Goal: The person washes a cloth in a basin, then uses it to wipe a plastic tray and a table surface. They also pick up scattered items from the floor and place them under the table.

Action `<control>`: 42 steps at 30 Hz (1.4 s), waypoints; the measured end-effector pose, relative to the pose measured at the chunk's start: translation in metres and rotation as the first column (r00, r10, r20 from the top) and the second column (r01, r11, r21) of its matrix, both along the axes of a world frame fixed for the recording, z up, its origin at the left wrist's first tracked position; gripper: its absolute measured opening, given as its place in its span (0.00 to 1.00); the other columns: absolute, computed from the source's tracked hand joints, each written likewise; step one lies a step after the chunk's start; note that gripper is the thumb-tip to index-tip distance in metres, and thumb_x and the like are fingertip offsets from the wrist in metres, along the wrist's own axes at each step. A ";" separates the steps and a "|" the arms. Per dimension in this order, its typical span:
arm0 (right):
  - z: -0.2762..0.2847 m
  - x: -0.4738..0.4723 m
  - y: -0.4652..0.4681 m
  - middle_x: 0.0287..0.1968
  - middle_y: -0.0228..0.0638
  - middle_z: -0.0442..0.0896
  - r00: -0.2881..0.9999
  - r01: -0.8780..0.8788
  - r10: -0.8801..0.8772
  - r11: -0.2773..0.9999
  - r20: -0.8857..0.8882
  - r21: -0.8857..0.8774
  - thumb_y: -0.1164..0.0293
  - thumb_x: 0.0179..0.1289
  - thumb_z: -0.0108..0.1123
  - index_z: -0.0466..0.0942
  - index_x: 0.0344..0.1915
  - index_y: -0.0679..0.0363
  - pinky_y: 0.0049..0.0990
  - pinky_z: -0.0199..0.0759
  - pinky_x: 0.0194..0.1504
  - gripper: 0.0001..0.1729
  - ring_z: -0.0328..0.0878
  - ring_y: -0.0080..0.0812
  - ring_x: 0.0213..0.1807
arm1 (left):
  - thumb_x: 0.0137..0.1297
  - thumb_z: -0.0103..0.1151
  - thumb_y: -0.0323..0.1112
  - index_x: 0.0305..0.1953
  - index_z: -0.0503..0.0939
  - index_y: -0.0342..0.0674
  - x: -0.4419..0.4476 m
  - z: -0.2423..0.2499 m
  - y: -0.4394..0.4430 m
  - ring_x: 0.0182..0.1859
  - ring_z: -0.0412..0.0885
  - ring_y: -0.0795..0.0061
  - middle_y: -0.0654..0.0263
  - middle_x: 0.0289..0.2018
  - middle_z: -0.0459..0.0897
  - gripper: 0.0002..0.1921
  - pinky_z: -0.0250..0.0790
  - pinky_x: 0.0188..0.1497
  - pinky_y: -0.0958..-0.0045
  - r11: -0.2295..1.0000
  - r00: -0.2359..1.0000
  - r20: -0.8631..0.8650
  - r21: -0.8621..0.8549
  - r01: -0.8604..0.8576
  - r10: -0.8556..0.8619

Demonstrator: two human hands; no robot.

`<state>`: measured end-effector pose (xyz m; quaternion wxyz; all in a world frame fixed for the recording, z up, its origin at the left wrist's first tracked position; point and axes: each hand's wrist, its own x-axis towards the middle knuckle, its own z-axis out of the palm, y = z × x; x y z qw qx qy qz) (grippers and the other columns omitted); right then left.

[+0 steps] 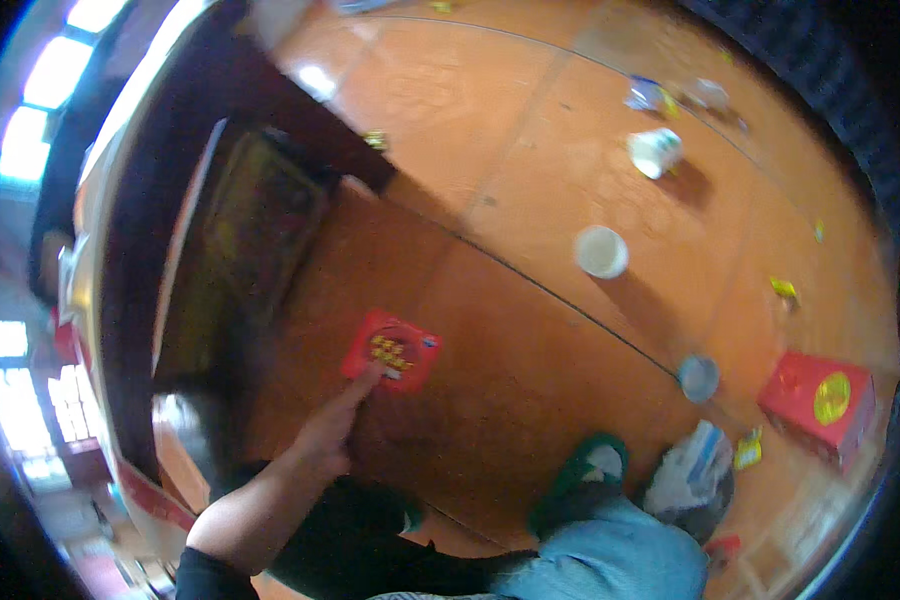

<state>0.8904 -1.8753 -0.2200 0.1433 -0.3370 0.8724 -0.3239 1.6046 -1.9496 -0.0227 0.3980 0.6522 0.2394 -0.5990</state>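
Observation:
My left hand [335, 433] reaches in from the lower left, bare-armed below a dark sleeve. Its extended finger overlaps the lower edge of a flat red packet [412, 364] with yellow print, over the brown tiled floor [480, 352]. Blur hides whether the fingers grip the packet or only touch it, and whether it lies on the floor. My right hand is out of view. A white paper cup [601, 253] stands to the right, and another printed cup [654, 152] lies tipped over farther off.
A dark wooden table [139, 247] fills the left side. To the right are a red box [817, 405], a pale cup [698, 378], a bin with a whitish bag [686, 480], yellow wrappers [748, 448] and crumpled plastic [643, 94]. Green shoes [606, 454] are near the bottom.

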 end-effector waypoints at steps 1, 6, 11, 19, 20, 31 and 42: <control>0.016 0.028 -0.017 0.63 0.43 0.70 0.993 -0.083 0.080 0.996 -0.092 -0.034 0.73 0.54 0.69 0.60 0.67 0.63 0.42 0.64 0.64 0.42 0.68 0.43 0.63 | 0.64 0.62 0.54 0.58 0.73 0.42 0.016 0.006 0.006 0.55 0.79 0.61 0.60 0.53 0.81 0.28 0.68 0.60 0.53 0.999 1.000 -0.017 -0.045 -0.009 0.008; 0.096 0.200 -0.105 0.65 0.45 0.67 0.709 -0.700 0.675 0.642 -0.205 -0.313 0.73 0.56 0.67 0.58 0.68 0.63 0.42 0.60 0.67 0.42 0.65 0.44 0.66 | 0.69 0.52 0.56 0.53 0.74 0.36 0.072 0.048 0.039 0.45 0.84 0.66 0.56 0.44 0.84 0.26 0.78 0.48 0.62 0.991 0.993 0.026 -0.069 -0.114 0.116; 0.149 0.445 -0.233 0.68 0.44 0.60 0.272 -0.943 0.958 0.285 0.093 -0.171 0.76 0.49 0.69 0.55 0.69 0.63 0.40 0.54 0.70 0.48 0.60 0.41 0.69 | 0.71 0.53 0.49 0.56 0.71 0.35 0.072 0.075 0.055 0.47 0.83 0.64 0.56 0.47 0.82 0.23 0.76 0.53 0.62 0.868 0.975 -0.082 -0.446 -0.220 0.205; 0.148 0.857 -0.233 0.48 0.43 0.76 -0.253 -0.925 0.926 -0.316 -0.279 -0.211 0.59 0.48 0.73 0.66 0.61 0.57 0.41 0.73 0.49 0.41 0.76 0.45 0.50 | 0.63 0.65 0.49 0.55 0.74 0.40 0.115 0.069 0.070 0.44 0.79 0.77 0.66 0.46 0.81 0.26 0.71 0.49 0.73 0.860 0.887 0.182 -0.387 -0.333 0.425; 0.147 0.892 -0.224 0.47 0.43 0.76 -0.221 -0.942 0.927 -0.283 -0.304 -0.180 0.54 0.47 0.72 0.66 0.62 0.55 0.45 0.70 0.52 0.43 0.75 0.48 0.50 | 0.62 0.66 0.49 0.56 0.73 0.40 0.126 0.065 0.070 0.46 0.79 0.77 0.65 0.47 0.80 0.27 0.70 0.51 0.73 0.864 0.909 0.144 -0.397 -0.309 0.391; 0.070 0.979 -0.193 0.60 0.47 0.69 0.041 -0.996 0.895 0.072 -0.445 0.054 0.46 0.45 0.71 0.60 0.67 0.52 0.57 0.49 0.66 0.52 0.64 0.54 0.63 | 0.65 0.59 0.55 0.66 0.62 0.44 0.166 0.034 0.076 0.57 0.76 0.57 0.56 0.58 0.74 0.35 0.69 0.60 0.51 0.864 0.932 0.089 -0.415 -0.286 0.351; 0.161 0.827 -0.197 0.55 0.39 0.78 -0.314 -0.925 0.412 -0.337 0.855 -0.178 0.43 0.62 0.61 0.69 0.63 0.63 0.31 0.70 0.54 0.41 0.74 0.31 0.55 | 0.61 0.63 0.56 0.67 0.61 0.42 0.164 0.015 0.074 0.61 0.70 0.59 0.56 0.60 0.71 0.39 0.63 0.64 0.56 0.870 0.933 0.063 -0.386 -0.305 0.355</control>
